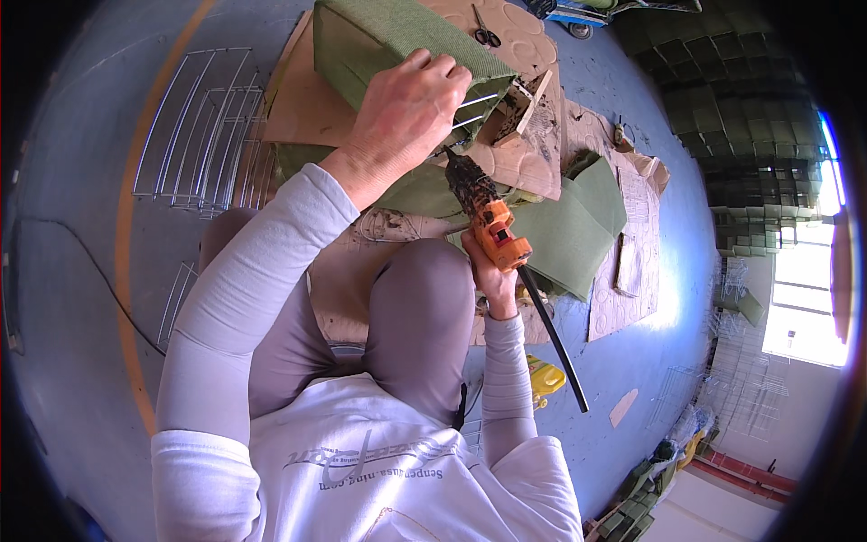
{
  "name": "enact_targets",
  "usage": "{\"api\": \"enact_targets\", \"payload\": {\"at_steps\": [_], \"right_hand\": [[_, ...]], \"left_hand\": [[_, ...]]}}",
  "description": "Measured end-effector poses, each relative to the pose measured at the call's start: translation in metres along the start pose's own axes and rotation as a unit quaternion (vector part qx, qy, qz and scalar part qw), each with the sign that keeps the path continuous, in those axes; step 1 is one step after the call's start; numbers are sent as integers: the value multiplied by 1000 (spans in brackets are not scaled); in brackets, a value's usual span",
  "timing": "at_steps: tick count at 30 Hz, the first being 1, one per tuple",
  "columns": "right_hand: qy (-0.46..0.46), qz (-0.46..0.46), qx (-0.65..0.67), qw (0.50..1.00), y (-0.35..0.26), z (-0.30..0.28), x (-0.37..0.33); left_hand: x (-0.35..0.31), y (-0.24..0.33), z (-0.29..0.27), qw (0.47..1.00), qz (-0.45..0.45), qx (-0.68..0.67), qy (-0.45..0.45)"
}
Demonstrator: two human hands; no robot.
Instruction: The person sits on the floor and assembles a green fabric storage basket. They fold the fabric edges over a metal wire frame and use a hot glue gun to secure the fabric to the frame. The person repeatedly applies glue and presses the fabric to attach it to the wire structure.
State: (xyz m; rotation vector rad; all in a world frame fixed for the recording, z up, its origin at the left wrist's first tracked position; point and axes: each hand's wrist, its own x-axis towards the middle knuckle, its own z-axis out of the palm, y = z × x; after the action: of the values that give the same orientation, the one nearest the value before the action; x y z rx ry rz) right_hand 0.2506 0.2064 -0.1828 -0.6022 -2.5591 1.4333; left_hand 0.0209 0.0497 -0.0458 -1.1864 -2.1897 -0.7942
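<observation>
A green fabric-covered box (397, 36) lies at the far middle, its end facing right and showing pale wire rods (476, 110) inside. My left hand (417, 104) is closed on the fabric's edge at that end, fingers curled over it; its fingertips are partly hidden. In my right hand (492, 275) is an orange hot glue gun (497, 230), its front crusted with dark residue. The gun's nozzle points up at the box's lower corner, just below my left hand; contact cannot be made out. A long black glue stick (555, 343) juts from the gun's rear.
Cardboard sheets (533, 172) cover the floor, with black scissors (486, 34) and a glue-stained wooden block (524, 108) on them. Green fabric (578, 226) lies at right. Wire frames (194, 135) stand at left. Dark green boxes (722, 99) are stacked far right.
</observation>
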Motion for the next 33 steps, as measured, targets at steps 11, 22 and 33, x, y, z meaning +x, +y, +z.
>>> {"api": "enact_targets", "payload": {"at_steps": [11, 22, 33], "right_hand": [[56, -82, 44, 994, -34, 1, -4], [55, -27, 90, 994, -30, 3, -3], [65, -124, -16, 990, -28, 1, -2]], "left_hand": [[0, -1, 2, 1000, -8, -3, 5], [-1, -1, -2, 1000, -5, -1, -1], [-1, -1, -2, 1000, -11, 1, -10]]}}
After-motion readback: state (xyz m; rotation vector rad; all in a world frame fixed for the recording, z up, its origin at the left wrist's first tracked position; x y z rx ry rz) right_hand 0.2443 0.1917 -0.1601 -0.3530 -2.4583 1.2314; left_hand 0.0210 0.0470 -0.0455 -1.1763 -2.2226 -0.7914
